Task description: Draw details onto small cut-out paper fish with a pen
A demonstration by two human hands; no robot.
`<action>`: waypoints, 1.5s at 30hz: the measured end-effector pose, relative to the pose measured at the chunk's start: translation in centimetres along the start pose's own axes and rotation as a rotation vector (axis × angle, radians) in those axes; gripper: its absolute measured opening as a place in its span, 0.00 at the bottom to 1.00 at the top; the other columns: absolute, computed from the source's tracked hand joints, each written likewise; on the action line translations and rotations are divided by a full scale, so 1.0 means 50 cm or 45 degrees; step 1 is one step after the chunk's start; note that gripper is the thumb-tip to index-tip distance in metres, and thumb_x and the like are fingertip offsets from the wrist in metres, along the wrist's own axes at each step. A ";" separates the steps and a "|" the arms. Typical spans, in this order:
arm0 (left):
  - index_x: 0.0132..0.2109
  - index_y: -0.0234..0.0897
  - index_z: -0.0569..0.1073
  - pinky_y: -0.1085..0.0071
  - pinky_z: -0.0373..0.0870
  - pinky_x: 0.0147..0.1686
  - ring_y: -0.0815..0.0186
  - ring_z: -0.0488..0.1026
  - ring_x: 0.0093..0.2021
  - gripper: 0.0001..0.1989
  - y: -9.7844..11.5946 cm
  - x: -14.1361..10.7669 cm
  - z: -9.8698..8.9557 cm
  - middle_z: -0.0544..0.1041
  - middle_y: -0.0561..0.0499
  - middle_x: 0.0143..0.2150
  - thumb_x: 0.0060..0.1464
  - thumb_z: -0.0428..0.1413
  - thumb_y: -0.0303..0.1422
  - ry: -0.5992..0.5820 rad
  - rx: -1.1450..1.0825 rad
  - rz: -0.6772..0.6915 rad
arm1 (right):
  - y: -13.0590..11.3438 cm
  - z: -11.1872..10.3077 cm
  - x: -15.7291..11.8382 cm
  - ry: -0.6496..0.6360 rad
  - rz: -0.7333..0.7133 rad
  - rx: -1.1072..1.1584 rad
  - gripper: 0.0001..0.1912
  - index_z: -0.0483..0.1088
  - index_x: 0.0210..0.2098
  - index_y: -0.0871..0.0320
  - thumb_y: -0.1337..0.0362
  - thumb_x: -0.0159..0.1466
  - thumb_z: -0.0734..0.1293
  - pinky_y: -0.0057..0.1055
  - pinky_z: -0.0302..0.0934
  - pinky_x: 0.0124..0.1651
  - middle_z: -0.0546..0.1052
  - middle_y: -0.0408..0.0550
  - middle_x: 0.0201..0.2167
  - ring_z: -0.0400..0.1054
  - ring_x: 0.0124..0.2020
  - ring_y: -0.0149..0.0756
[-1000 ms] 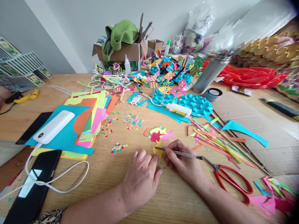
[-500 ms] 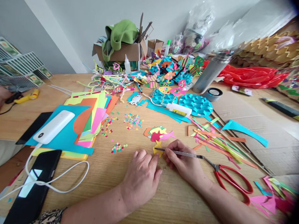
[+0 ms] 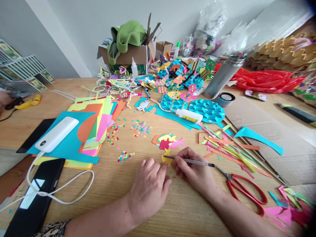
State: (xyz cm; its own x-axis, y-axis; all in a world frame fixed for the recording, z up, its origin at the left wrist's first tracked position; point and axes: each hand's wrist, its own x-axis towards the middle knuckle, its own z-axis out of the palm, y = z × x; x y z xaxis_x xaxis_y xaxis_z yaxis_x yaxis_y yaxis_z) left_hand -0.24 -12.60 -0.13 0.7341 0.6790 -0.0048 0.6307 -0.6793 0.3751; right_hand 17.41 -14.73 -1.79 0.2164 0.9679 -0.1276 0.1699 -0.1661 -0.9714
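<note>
A small yellow paper fish [image 3: 166, 158] lies flat on the wooden table. The index finger of my left hand [image 3: 150, 184] presses on its lower edge, the other fingers bent under. My right hand [image 3: 191, 168] grips a thin grey pen [image 3: 197, 162], its tip on the yellow fish. Just above are overlapping paper fish cutouts [image 3: 168, 142] in red, pink, yellow, green and orange. Round paper dots [image 3: 125, 156] and small colourful paper bits [image 3: 140, 128] lie to the left.
Red-handled scissors [image 3: 247, 194] lie right of my right hand, below paper strips [image 3: 229, 144]. Coloured sheets, a white power bank [image 3: 57, 134] and a phone [image 3: 37, 197] are left. A glue bottle [image 3: 189, 116], steel flask [image 3: 223, 77] and box [image 3: 128, 56] stand or lie farther back.
</note>
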 end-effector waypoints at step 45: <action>0.56 0.36 0.67 0.54 0.63 0.46 0.55 0.66 0.45 0.15 0.000 -0.001 0.000 0.73 0.46 0.42 0.63 0.50 0.31 0.008 0.007 -0.001 | 0.001 -0.001 0.001 -0.046 0.046 0.070 0.15 0.64 0.29 0.56 0.52 0.62 0.67 0.25 0.58 0.18 0.72 0.43 0.19 0.64 0.16 0.29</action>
State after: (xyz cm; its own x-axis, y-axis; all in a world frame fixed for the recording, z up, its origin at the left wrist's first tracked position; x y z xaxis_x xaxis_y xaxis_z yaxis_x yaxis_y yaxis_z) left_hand -0.27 -12.66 -0.12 0.7320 0.6814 0.0010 0.6328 -0.6803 0.3699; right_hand 17.49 -14.71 -1.85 0.1865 0.9678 -0.1688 0.1091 -0.1911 -0.9755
